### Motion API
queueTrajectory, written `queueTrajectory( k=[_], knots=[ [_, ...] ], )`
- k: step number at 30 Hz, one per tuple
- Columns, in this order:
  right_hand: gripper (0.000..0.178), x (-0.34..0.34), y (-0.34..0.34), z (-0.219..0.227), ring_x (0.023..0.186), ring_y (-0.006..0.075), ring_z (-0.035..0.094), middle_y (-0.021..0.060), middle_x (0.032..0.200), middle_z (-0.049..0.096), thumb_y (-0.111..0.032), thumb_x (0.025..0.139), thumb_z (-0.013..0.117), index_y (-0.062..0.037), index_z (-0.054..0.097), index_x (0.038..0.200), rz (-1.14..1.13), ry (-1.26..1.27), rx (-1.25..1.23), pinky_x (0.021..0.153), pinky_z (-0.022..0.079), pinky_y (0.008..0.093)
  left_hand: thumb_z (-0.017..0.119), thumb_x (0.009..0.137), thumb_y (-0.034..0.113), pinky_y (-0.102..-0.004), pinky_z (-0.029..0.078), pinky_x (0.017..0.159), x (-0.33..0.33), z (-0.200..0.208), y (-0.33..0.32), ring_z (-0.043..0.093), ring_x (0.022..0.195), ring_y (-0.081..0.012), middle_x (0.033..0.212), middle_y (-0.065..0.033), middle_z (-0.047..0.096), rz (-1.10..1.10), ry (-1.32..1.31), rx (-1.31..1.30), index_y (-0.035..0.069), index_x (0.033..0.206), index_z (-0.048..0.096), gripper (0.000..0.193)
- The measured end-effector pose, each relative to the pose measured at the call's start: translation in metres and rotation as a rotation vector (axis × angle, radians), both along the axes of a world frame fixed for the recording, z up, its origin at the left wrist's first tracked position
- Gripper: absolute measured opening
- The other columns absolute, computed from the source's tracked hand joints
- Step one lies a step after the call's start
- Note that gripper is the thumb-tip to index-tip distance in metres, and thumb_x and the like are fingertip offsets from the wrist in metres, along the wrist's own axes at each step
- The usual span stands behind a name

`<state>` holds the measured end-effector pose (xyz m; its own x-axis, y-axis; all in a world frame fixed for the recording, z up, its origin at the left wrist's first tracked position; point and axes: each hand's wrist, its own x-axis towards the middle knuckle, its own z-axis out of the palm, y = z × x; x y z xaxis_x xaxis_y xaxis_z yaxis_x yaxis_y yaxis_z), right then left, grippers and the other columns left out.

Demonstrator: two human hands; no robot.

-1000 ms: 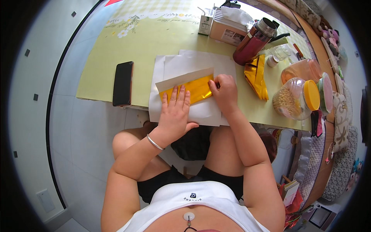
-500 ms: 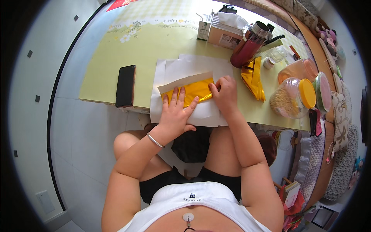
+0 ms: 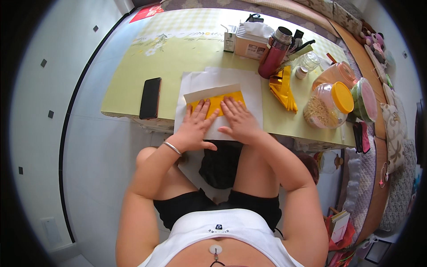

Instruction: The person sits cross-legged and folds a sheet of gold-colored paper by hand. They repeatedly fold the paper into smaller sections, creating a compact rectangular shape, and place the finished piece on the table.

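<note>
Yellow paper (image 3: 220, 101), partly folded with a pale flap along its far edge, lies flat on a white sheet (image 3: 249, 86) at the near edge of the bench (image 3: 178, 58), which carries a pale yellow-green cloth. Left hand (image 3: 195, 127) is palm-down on the near-left part of the yellow paper, fingers (image 3: 201, 109) spread wide and flat, gripping nothing; a thin bracelet (image 3: 172, 147) sits on that wrist. Right hand (image 3: 240, 118) is palm-down just right of it, fingers likewise stretched out and pressed onto the yellow paper; the two hands nearly touch at the index fingers. Black phone (image 3: 150, 98) lies face-down to the left of the yellow paper, clear of the white sheet, near the bench edge. Stack of folded yellow sheets (image 3: 282, 89) lies to the right of the yellow paper, just off the white sheet. Red flask (image 3: 275, 53) stands upright beyond that stack, far-right of the yellow paper; tissue box (image 3: 251, 42) sits just left of the flask. Clear jar with an orange lid (image 3: 328, 104) lies tipped on its side well right of the yellow paper. Person is seated, knees under the bench edge below the yellow paper.
</note>
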<state>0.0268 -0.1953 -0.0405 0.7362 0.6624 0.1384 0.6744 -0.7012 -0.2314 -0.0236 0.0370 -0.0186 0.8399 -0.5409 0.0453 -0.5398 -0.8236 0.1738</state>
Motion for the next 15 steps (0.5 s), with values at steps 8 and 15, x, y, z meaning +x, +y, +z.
queueTrajectory(
  k=[8,15],
  knots=[
    [0.059,0.023,-0.043,0.019,0.144,0.0268,0.041,0.0145,0.151,0.047,-0.034,0.095,0.058,-0.0002,0.05,0.143,0.075,-0.08,-0.091,0.121,0.024,0.0561,0.067,0.084,0.06,-0.0585,0.022,0.119,-0.011,-0.001,0.053,0.035,0.146,-0.0388,0.151,-0.0206,0.047,0.077,-0.247,0.089,0.005,0.138,0.058,0.078],
    [0.019,0.039,-0.022,0.042,0.108,0.0295,0.061,0.0117,0.101,0.065,-0.011,0.084,0.062,-0.0042,0.067,0.101,0.218,-0.301,-0.26,0.114,0.034,0.0567,0.075,0.074,0.023,-0.0402,0.044,0.076,0.021,0.02,-0.003,0.058,0.083,-0.0262,0.081,-0.0061,0.059,-0.03,-0.398,-0.047,0.011,0.074,0.065,0.016]
  ],
)
